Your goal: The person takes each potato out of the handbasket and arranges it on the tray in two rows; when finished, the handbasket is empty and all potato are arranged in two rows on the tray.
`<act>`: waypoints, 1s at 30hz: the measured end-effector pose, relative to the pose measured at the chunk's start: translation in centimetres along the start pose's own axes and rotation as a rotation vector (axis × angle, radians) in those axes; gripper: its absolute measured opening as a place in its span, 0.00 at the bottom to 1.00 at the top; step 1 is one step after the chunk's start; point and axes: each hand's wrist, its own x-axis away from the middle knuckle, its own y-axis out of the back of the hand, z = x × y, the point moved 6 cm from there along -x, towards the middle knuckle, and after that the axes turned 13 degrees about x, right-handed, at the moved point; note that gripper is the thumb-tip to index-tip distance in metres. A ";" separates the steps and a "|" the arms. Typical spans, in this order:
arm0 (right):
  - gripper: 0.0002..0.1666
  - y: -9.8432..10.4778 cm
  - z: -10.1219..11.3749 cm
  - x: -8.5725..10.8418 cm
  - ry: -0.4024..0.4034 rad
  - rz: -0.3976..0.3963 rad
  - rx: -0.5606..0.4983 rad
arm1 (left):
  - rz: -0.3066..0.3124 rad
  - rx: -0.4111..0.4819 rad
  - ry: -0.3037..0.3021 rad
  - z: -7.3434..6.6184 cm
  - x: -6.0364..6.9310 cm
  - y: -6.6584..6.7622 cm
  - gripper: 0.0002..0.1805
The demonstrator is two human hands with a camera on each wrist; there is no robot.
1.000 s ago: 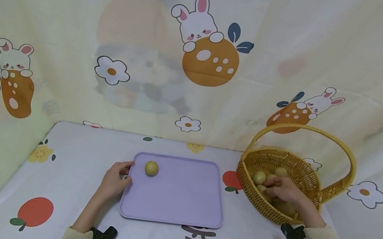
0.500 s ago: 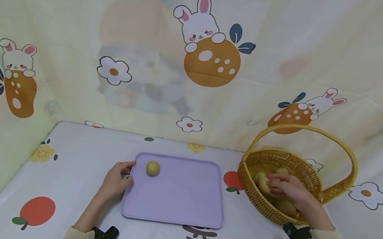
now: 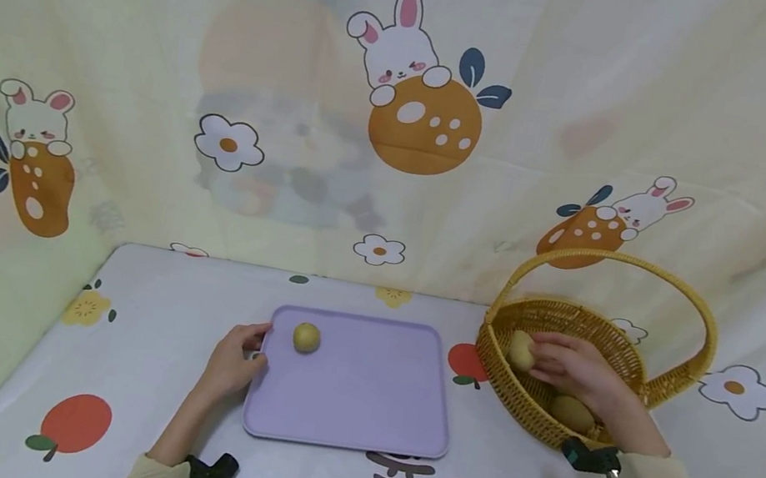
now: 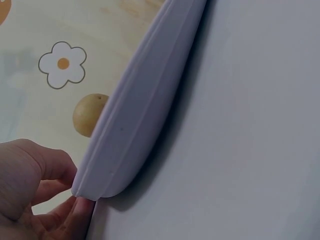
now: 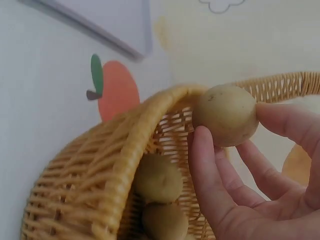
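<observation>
In the right wrist view, my right hand (image 5: 260, 185) pinches a small yellowish potato (image 5: 226, 115) between thumb and fingertips. In the head view, the held potato (image 3: 520, 352) and the right hand (image 3: 577, 373) are over the wicker basket (image 3: 516, 401). More potatoes, such as one potato (image 5: 159, 178), lie inside it, partly hidden by the hand. My left hand (image 3: 234, 358) grips the left edge of a lilac tray (image 3: 358, 387), with fingertips against its rim in the left wrist view. A single round potato (image 3: 306, 338) sits in the tray's upper left part.
The basket's tall handle (image 3: 699, 326) arches over its opening. Under everything lies a white printed tablecloth (image 3: 167, 304). A patterned curtain (image 3: 304, 74) hangs along the back of the table.
My right hand has lifted a potato from the pile and shifted it toward the basket's left rim. The left hand and the tray stay put; the whole view shifts slightly.
</observation>
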 end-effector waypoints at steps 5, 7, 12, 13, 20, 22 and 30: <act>0.32 -1.2 1.4 -0.1 0.036 0.022 -0.011 | -0.008 -0.003 -0.007 0.0 0.0 0.0 0.30; 0.33 -1.7 1.9 -0.1 0.038 0.022 -0.005 | -0.012 -0.003 -0.002 0.1 0.0 0.0 0.30; 0.33 -2.6 3.0 -0.3 0.052 0.013 0.049 | -0.014 -0.004 0.004 0.2 0.0 0.0 0.30; 0.33 -2.8 3.3 -0.4 0.057 0.013 0.056 | -0.014 -0.002 0.005 0.2 0.0 0.0 0.30; 0.33 -4.8 4.7 -1.2 0.104 0.051 0.088 | -0.007 0.017 -0.007 0.1 0.0 0.0 0.30; 0.33 -5.5 4.9 -1.7 0.111 0.059 0.084 | -0.006 0.017 -0.008 0.1 0.0 0.0 0.30; 0.28 -8.6 5.7 -3.8 0.104 0.074 0.062 | -0.005 0.025 -0.005 -0.1 0.1 0.1 0.30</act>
